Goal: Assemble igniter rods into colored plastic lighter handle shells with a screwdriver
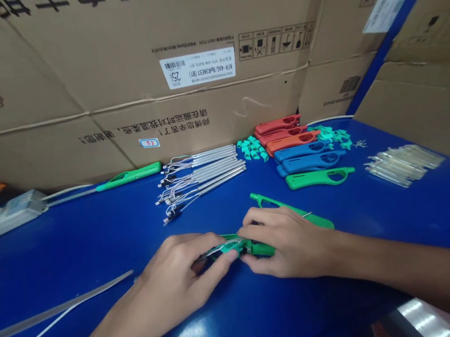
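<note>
Between my two hands is a green lighter casing half, with a teal piece and thin wires showing inside it. My left hand pinches its left end, thumb on the teal part. My right hand grips the right end with thumb and fingers. Just behind my right hand lies another green casing half, partly covered by that hand. Metal lighter tubes with wires lie in a row farther back. Several red casings, blue casings and a green casing are stacked to their right.
Teal small parts lie in piles beside the casings. Clear tubes sit at the right. A finished-looking green lighter and a white power strip are at the left. Cardboard walls the back of the blue table.
</note>
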Available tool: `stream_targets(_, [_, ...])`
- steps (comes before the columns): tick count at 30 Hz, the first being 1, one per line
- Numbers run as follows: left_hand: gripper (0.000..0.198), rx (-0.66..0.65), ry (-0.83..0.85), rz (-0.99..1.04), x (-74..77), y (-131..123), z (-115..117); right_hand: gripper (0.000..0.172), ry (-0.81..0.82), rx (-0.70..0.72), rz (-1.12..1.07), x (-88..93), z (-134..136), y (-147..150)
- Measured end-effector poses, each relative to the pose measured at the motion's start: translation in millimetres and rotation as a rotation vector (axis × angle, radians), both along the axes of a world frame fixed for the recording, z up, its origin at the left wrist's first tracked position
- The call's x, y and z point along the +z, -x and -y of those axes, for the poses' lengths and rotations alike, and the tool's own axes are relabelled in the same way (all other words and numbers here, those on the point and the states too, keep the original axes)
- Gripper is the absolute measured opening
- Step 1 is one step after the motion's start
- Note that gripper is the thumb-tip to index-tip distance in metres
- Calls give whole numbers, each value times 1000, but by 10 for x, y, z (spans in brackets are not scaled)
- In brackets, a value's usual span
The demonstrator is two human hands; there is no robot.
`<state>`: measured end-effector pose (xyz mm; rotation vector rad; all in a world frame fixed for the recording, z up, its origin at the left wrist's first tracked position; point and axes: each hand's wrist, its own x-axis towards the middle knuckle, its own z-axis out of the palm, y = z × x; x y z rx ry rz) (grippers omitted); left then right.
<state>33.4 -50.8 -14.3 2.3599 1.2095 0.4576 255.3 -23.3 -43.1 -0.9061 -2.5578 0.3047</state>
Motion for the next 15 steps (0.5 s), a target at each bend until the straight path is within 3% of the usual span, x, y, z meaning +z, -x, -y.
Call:
stream_targets(6, [26, -6, -95, 43, 34, -38, 26, 16, 24, 6, -2, 7, 5, 11])
stream_targets(15, [26, 22, -50, 41, 86, 44, -17, 16, 122, -4, -153, 20, 24, 3])
